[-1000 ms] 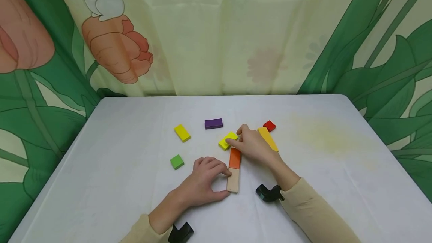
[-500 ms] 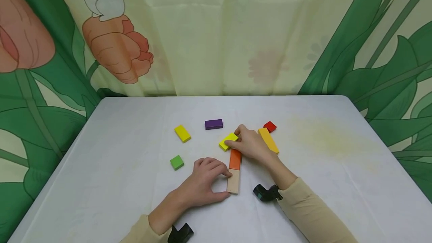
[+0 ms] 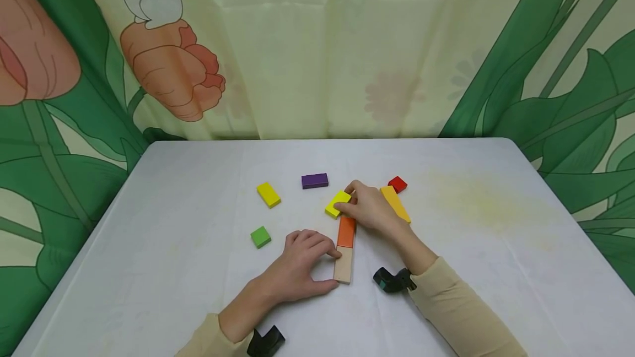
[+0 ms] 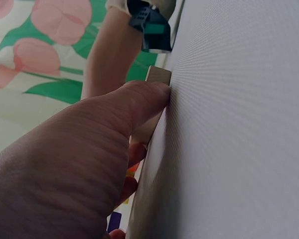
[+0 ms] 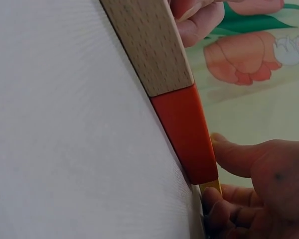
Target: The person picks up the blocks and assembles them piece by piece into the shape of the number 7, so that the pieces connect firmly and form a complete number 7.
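Observation:
My right hand (image 3: 373, 209) pinches a yellow block (image 3: 338, 201) between thumb and fingers, just beyond the far end of an orange block (image 3: 346, 232). A plain wooden block (image 3: 343, 266) lies end to end with the orange one in a straight line. Against the wooden block's left side rest the thumb and a fingertip of my left hand (image 3: 303, 266), spread apart. In the right wrist view, the yellow block (image 5: 212, 186) shows as a small strip past the orange block (image 5: 187, 134), mostly covered by my fingers. In the left wrist view my thumb overlaps the wooden block (image 4: 158, 75).
Around them on the white table (image 3: 173, 225) lie a second yellow block (image 3: 268, 195), a green cube (image 3: 260, 237) and a purple block (image 3: 315, 181). A long amber block (image 3: 395, 204) lies right of my right hand, a red block (image 3: 397, 184) at its far end.
My right hand has shifted the yellow block slightly right and turned it a little, closer to the line of the orange block. The left hand has stayed in place.

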`<state>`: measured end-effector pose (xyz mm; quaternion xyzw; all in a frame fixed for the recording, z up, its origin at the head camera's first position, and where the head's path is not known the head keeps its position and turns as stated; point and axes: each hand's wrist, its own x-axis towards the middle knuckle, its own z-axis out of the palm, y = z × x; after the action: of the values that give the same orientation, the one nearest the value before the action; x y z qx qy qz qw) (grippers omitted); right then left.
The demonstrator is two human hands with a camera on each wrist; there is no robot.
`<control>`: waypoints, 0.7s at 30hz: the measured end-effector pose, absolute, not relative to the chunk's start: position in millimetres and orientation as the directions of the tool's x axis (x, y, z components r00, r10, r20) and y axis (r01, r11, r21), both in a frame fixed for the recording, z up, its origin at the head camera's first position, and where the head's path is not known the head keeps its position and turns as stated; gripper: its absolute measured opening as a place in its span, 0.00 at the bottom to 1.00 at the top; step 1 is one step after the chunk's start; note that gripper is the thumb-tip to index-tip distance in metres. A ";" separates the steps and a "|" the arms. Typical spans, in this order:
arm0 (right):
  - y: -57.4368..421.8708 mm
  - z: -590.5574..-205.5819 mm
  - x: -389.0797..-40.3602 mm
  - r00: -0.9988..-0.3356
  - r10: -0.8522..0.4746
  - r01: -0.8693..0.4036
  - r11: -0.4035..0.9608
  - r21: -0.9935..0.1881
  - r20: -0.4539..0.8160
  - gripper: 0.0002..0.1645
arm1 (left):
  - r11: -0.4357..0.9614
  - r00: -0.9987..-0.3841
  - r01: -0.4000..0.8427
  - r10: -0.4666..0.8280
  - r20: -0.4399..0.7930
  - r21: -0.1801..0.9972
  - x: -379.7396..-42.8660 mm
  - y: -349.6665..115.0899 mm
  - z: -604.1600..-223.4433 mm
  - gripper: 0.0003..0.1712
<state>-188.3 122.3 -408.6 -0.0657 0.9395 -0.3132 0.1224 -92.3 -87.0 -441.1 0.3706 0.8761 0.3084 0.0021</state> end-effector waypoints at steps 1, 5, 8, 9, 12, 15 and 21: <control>122.7 -408.7 -188.6 -0.961 -0.200 -0.046 0.795 -0.605 -0.189 0.32 | 0.534 -0.724 0.649 0.651 0.226 0.541 -92.3 -87.0 -441.1 0.21; 125.4 -409.1 -190.3 -0.962 -0.199 -0.047 0.793 -0.607 -0.186 0.31 | 0.526 -0.720 0.656 0.651 0.240 0.541 -92.3 -87.0 -440.7 0.21; 127.6 -409.0 -191.7 -0.964 -0.206 -0.063 0.793 -0.606 -0.170 0.29 | 0.522 -0.719 0.658 0.649 0.248 0.542 -92.6 -87.2 -440.7 0.21; 128.4 -408.8 -192.2 -0.965 -0.210 -0.071 0.793 -0.606 -0.161 0.29 | 0.522 -0.720 0.658 0.648 0.249 0.543 -92.6 -87.3 -440.8 0.21; 130.4 -407.9 -192.2 -0.966 -0.220 -0.094 0.792 -0.603 -0.138 0.29 | 0.525 -0.722 0.654 0.647 0.245 0.544 -92.8 -87.3 -441.7 0.21; 132.0 -407.3 -191.3 -0.964 -0.235 -0.116 0.787 -0.606 -0.122 0.31 | 0.529 -0.724 0.651 0.647 0.238 0.544 -93.0 -86.7 -441.7 0.21; 130.7 -408.3 -191.7 -0.952 -0.289 -0.163 0.758 -0.631 -0.100 0.38 | 0.539 -0.730 0.639 0.649 0.213 0.549 -92.5 -86.6 -439.2 0.20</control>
<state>-191.7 130.7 -408.3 -0.1213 0.9326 -0.3260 0.0962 -92.5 -86.6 -439.2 0.3671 0.8771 0.3095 0.0080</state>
